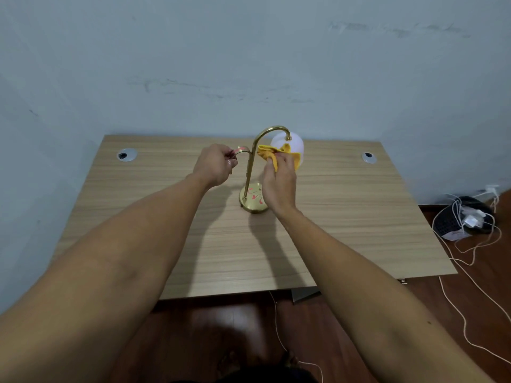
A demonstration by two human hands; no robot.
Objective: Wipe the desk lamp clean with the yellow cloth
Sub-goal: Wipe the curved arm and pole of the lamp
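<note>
A brass desk lamp stands on the wooden desk (345, 211), with a round base (253, 201) streaked red, an upright stem (249, 167) that arches over, and a white shade (296, 146) hanging from the arch. My left hand (214, 164) is closed around the small curved side arm (243, 151) to the left of the stem. My right hand (279, 179) grips the yellow cloth (272, 153) and presses it against the front of the shade, just right of the stem. The cloth covers the shade's lower left part.
Two round cable grommets (127, 155) (369, 157) sit in the desk's far corners. The desk backs onto a pale blue wall. On the dark wood floor to the right lie a black basket (464, 217) with chargers and white cables (467, 275).
</note>
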